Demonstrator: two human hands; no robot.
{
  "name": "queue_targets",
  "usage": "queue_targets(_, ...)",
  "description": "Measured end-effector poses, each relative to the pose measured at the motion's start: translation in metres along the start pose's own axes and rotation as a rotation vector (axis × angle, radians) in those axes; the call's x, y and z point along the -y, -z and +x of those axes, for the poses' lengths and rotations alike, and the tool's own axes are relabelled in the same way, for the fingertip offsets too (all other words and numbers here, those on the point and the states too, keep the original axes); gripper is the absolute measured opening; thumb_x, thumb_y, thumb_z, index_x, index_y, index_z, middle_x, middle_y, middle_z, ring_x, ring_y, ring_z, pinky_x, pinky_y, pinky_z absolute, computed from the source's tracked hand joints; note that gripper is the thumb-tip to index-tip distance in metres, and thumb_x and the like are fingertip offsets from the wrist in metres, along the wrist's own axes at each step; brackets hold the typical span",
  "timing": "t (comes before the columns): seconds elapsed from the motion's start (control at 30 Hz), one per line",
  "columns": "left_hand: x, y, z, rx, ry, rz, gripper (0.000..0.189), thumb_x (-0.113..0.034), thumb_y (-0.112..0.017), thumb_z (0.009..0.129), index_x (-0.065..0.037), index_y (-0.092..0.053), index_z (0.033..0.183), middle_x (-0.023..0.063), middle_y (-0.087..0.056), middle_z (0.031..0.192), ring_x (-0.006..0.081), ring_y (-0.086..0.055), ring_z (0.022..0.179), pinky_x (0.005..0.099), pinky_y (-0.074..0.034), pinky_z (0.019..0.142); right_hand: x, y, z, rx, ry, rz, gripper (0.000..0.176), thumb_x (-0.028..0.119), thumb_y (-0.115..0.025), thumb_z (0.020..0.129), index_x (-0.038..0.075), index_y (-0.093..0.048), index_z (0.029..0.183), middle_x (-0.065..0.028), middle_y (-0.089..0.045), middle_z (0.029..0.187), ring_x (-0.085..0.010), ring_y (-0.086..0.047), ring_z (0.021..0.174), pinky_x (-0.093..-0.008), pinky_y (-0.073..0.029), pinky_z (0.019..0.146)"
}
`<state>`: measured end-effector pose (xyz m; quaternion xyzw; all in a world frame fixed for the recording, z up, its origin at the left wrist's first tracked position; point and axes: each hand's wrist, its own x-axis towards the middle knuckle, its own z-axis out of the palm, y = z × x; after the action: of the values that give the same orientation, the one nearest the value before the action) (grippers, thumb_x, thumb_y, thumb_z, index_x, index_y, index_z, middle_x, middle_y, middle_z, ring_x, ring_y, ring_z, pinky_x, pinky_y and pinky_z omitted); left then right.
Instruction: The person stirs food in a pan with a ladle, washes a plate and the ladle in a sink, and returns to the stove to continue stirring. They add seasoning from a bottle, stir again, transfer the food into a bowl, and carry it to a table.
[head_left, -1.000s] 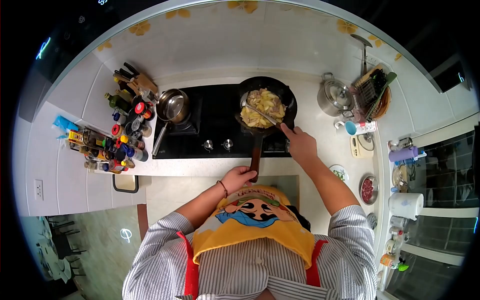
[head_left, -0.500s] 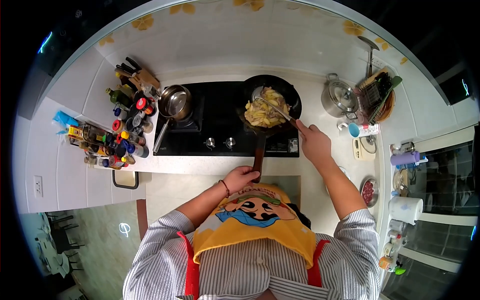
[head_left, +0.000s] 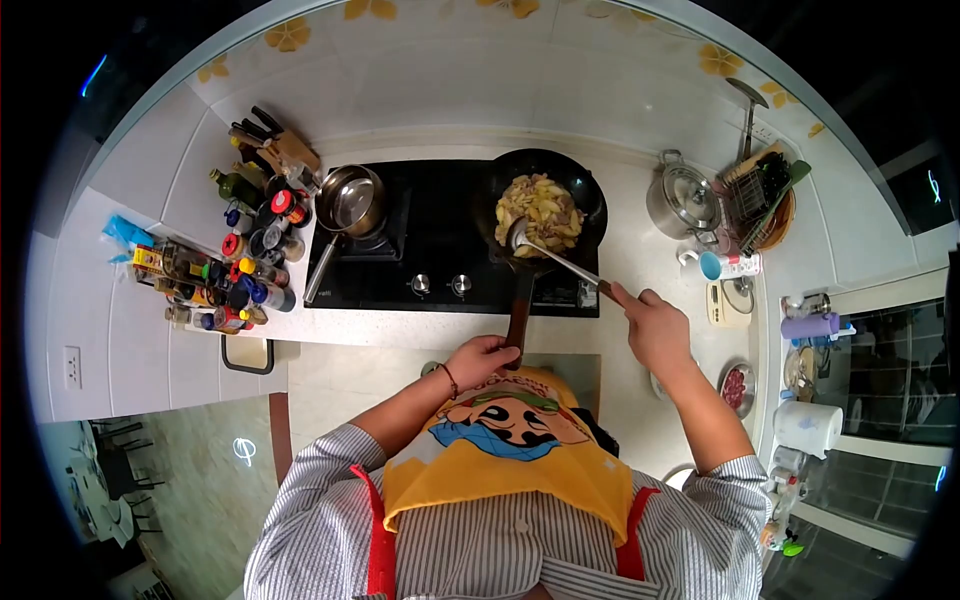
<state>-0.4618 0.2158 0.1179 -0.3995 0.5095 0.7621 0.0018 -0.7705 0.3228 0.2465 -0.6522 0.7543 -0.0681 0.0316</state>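
A black wok (head_left: 588,200) sits on the right side of the stove, with yellowish potato-like pieces and bits of meat (head_left: 543,208) inside. My left hand (head_left: 482,361) is closed round the end of its brown handle (head_left: 519,318). In my right hand (head_left: 657,328) is the wooden grip of a metal cooking ladle (head_left: 568,264). The ladle's rounded head rests at the near left edge of the food, inside the wok.
A small steel saucepan (head_left: 350,200) stands on the left burner of the black stove (head_left: 440,225). Bottles and jars (head_left: 240,280) crowd the left counter beside a knife block (head_left: 288,150). At right are a lidded steel pot (head_left: 685,200), a blue cup (head_left: 710,265) and a bowl of red meat (head_left: 737,388).
My right hand has moved right and toward me, drawing the ladle's head from the far left of the food to its near edge. My left hand stays on the handle.
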Motion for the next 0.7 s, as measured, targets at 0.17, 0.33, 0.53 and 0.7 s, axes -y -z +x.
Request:
queue_targets(0.17, 0.006, 0.001, 0.002, -0.002, -0.047, -0.020, 0.035, -0.026, -0.063, 0.104, 0.004, -0.066, 0.122, 0.0087, -0.072, 0.106, 0.0147, -0.069, 0.092, 0.0285, -0.058, 0.082, -0.003, 0.045, -0.006, -0.017, -0.123, 0.163, 0.052, 0.009, -0.069, 0.086, 0.024, -0.067, 0.135, -0.0119, -0.064, 0.085, -0.0339, -0.066, 0.077, -0.0446, -0.054, 0.069)
queue_targets(0.33, 0.005, 0.002, 0.003, -0.006, -0.040, -0.007, 0.036, -0.025, -0.063, 0.104, 0.005, -0.066, 0.123, 0.0098, -0.072, 0.107, 0.0152, -0.069, 0.092, 0.0286, -0.058, 0.082, 0.000, 0.069, -0.010, 0.113, -0.252, 0.220, 0.045, 0.015, -0.070, 0.090, 0.021, -0.067, 0.134, -0.0188, -0.072, 0.093, -0.0385, -0.069, 0.088, -0.0462, -0.055, 0.078)
queue_targets(0.53, 0.003, 0.003, 0.004, -0.001, -0.010, 0.005, 0.036, -0.025, -0.062, 0.104, 0.006, -0.065, 0.123, 0.0110, -0.071, 0.107, 0.0159, -0.069, 0.093, 0.0287, -0.059, 0.083, -0.003, 0.044, 0.000, 0.129, -0.306, 0.201, 0.037, 0.025, -0.066, 0.094, 0.017, -0.069, 0.130, -0.0199, -0.073, 0.093, -0.0404, -0.069, 0.090, -0.0477, -0.055, 0.082)
queue_targets(0.7, 0.006, 0.002, 0.004, -0.003, -0.014, 0.001, 0.036, -0.025, -0.062, 0.104, 0.006, -0.065, 0.123, 0.0108, -0.071, 0.107, 0.0160, -0.070, 0.091, 0.0286, -0.059, 0.083, -0.013, 0.056, -0.007, 0.132, -0.379, 0.352, 0.034, 0.026, -0.067, 0.095, 0.017, -0.071, 0.127, -0.0196, -0.073, 0.093, -0.0405, -0.070, 0.091, -0.0463, -0.056, 0.082)
